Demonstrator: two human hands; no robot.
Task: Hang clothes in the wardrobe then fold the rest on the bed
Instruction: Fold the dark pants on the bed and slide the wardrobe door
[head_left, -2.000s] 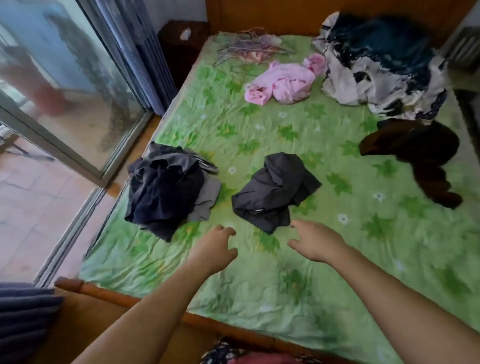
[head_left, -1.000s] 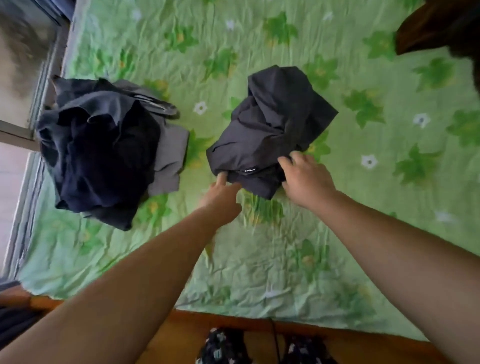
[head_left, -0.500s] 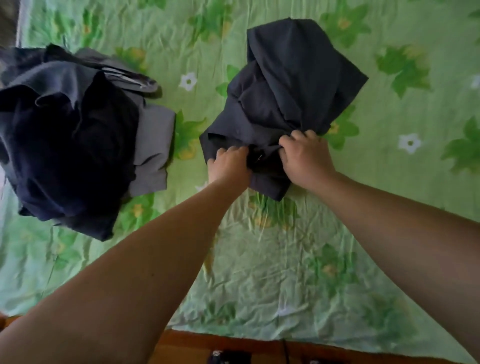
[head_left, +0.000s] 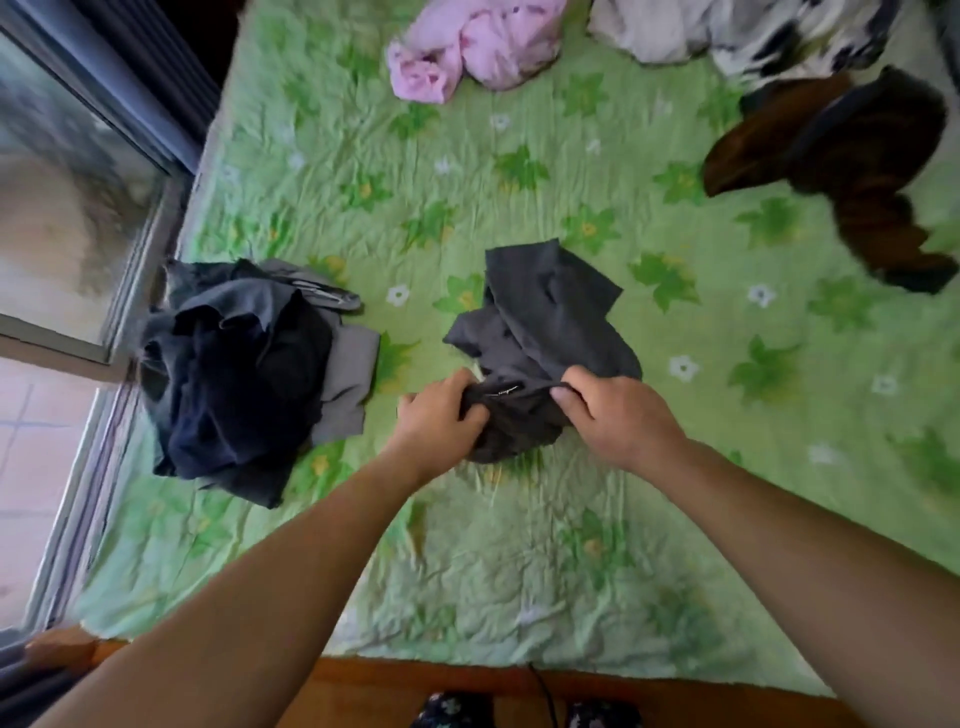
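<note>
While one crumpled dark grey garment (head_left: 540, 332) lies on the bed (head_left: 519, 545), its near edge is gripped by the left hand (head_left: 441, 410) and right hand (head_left: 618, 415). Left of the left hand, one dark pile (head_left: 234, 384) is heaped; beyond both hands, one pink garment (head_left: 467, 47) and one brown garment (head_left: 852, 156) are recorded.

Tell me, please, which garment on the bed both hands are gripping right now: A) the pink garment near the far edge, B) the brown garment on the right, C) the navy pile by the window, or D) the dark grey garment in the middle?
D: the left hand and right hand both pinch the near edge of the dark grey garment lying mid-bed.
</note>
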